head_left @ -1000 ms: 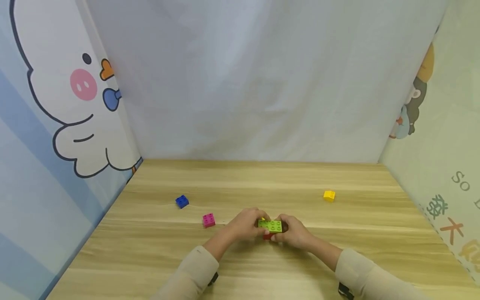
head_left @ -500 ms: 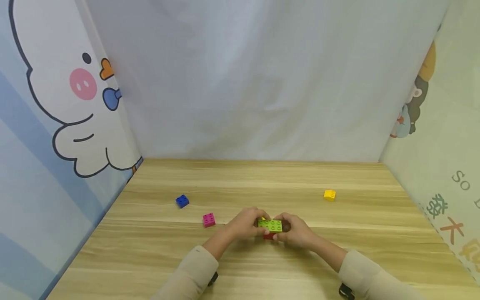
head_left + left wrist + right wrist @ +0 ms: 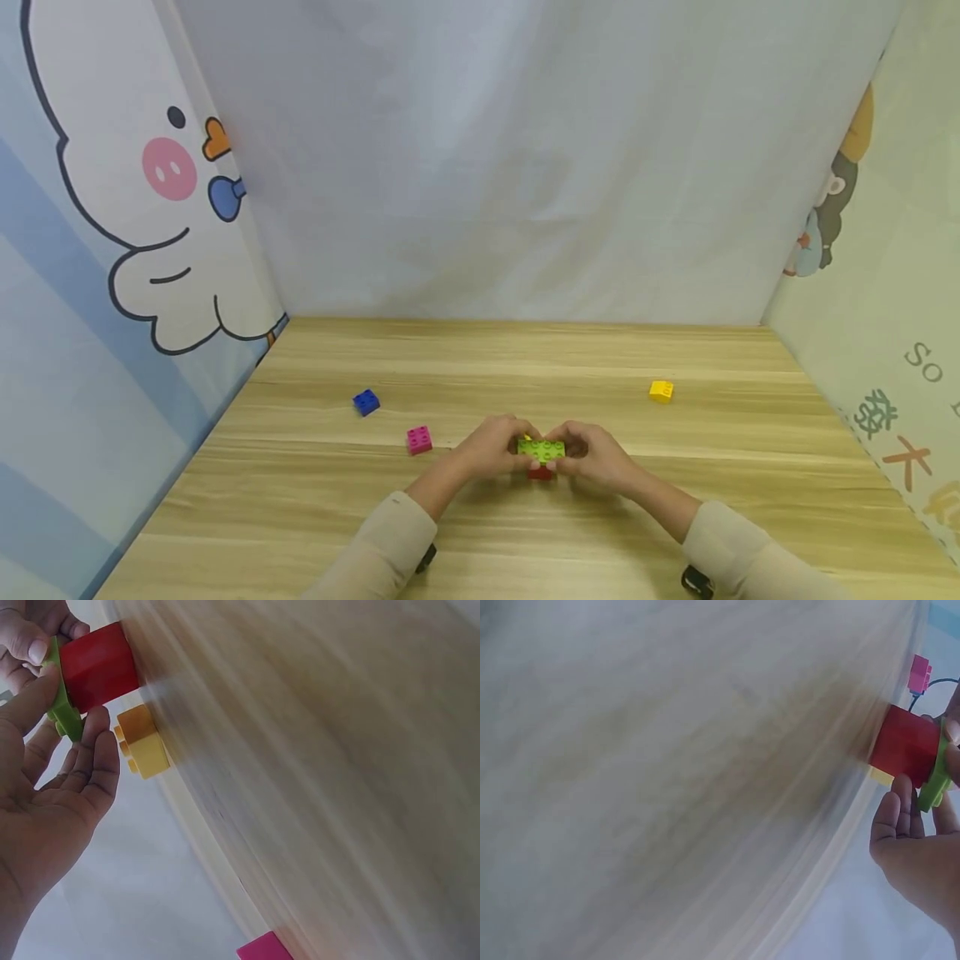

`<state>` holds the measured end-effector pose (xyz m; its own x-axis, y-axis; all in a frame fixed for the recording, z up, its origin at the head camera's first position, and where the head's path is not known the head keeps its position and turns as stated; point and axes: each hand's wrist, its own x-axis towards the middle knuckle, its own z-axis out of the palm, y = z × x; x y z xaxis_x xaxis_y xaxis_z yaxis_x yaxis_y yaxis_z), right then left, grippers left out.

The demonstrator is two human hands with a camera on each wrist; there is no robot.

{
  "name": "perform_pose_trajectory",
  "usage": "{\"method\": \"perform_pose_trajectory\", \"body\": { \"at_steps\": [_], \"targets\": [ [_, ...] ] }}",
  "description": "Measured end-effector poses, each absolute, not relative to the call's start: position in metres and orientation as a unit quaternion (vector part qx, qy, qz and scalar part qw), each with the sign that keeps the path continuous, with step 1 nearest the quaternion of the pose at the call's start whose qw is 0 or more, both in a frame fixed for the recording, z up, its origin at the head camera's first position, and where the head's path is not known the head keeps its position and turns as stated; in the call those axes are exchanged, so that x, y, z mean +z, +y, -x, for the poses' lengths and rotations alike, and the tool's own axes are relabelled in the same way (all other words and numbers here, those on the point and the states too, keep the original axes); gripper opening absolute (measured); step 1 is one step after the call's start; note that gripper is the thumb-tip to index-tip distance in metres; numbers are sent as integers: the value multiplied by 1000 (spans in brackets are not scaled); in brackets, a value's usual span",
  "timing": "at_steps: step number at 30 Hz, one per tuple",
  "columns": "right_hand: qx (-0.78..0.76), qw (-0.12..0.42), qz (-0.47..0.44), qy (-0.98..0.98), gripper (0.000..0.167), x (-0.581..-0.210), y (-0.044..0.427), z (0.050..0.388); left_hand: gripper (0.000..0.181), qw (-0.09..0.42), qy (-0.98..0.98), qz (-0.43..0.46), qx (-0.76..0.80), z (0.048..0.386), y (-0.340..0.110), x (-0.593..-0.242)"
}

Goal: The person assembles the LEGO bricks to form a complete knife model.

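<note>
A thin lime-green brick (image 3: 542,450) with studs lies across the top of a red block (image 3: 540,472), overhanging it at the sides. My left hand (image 3: 491,448) pinches the green brick's left end between thumb and fingers. From the other side, my right hand (image 3: 600,460) pinches its right end, thumb at the near edge. In the left wrist view the red block (image 3: 97,666) stands on the table below the green brick (image 3: 66,712). Close behind them sits a yellow-orange block (image 3: 144,742), mostly hidden in the head view.
On the wooden table (image 3: 480,358), a pink brick (image 3: 419,439) and a blue brick (image 3: 366,402) lie to the left. Another yellow brick (image 3: 661,391), with a sloped side, lies toward the back right. A pale curtain (image 3: 525,167) hangs behind the table.
My right thumb has moved up from the red block to the green brick's near edge, and the right forearm has shifted slightly right. The left hand and the stacked pieces stay about where they were.
</note>
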<state>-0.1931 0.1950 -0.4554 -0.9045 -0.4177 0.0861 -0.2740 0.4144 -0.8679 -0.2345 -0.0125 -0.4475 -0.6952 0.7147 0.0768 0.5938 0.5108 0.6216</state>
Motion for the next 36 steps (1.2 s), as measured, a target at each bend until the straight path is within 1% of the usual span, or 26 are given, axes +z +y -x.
{"method": "perform_pose_trajectory", "body": {
  "at_steps": [5,10,17,24,31,36],
  "targets": [
    [-495,72,213,839,27,-457,197,195,33,108,859,-373,334,235,-13,-448],
    [-473,66,214,852,27,-455,195,197,39,121,861,-349,351,236,-18,-446],
    [-463,66,221,856,24,-431,189,186,41,124,857,-341,366,233,-20,-442],
    [-443,59,223,866,29,-451,197,197,49,127,864,-324,362,236,-27,-441],
    [-410,59,223,883,26,-448,198,199,51,130,872,-310,355,243,-34,-442],
    [-407,66,232,881,27,-447,199,199,48,132,877,-291,358,247,-35,-445]
  ]
}}
